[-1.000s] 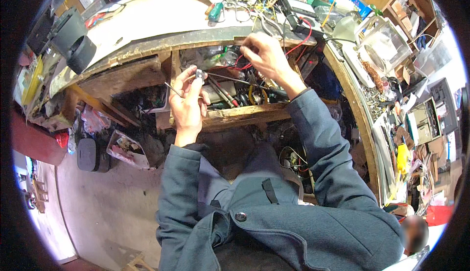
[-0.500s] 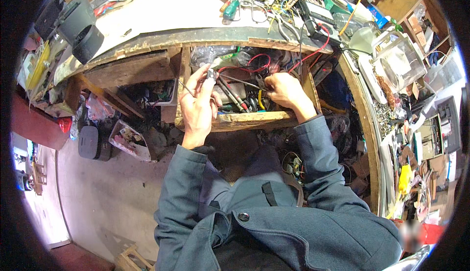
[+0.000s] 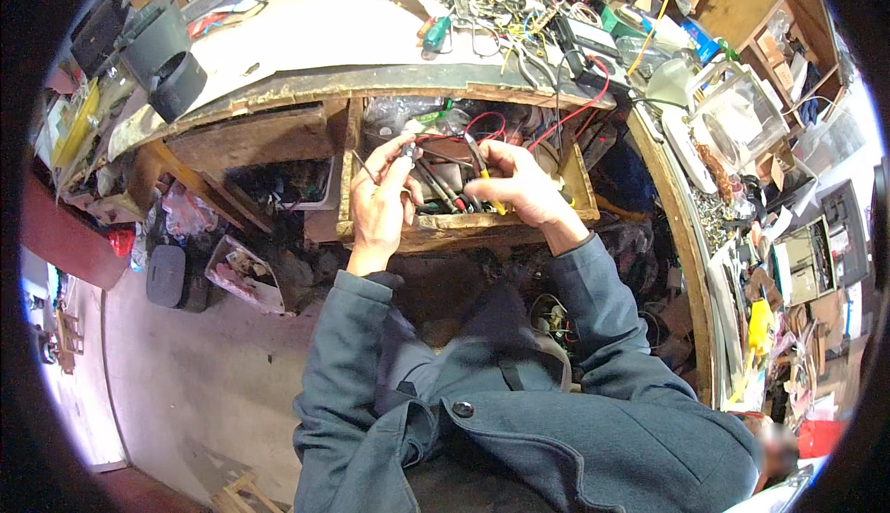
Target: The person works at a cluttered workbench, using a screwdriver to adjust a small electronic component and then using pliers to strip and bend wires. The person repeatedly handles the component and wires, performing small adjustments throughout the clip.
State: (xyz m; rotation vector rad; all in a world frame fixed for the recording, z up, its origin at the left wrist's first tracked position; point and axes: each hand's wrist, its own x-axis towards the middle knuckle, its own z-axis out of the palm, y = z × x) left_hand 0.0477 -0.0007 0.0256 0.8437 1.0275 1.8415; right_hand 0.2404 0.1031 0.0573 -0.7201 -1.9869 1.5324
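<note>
Over the open wooden drawer (image 3: 454,223), my left hand (image 3: 375,215) pinches a small silvery metal piece (image 3: 408,152) between thumb and fingertips. A thin rod (image 3: 365,168) pokes out past its fingers on the left; where it ends is hidden by the hand. My right hand (image 3: 526,187) is closed on yellow-handled pliers (image 3: 483,172), their dark jaws pointing away from me. Between the hands, slim red and black probe-like sticks (image 3: 443,189) lie in the drawer among wires and tools. A red wire (image 3: 484,122) loops behind them.
Above the drawer runs the worktop (image 3: 306,45), with a green-handled screwdriver (image 3: 436,35), other pliers (image 3: 536,70) and heaped wires and small parts. A grey cylindrical holder (image 3: 171,68) stands at left. Clear plastic boxes (image 3: 742,105) crowd the right side.
My right hand has come up out of the drawer and leftward with the yellow-handled pliers in it. My left hand stays nearly in place, still pinching the metal piece.
</note>
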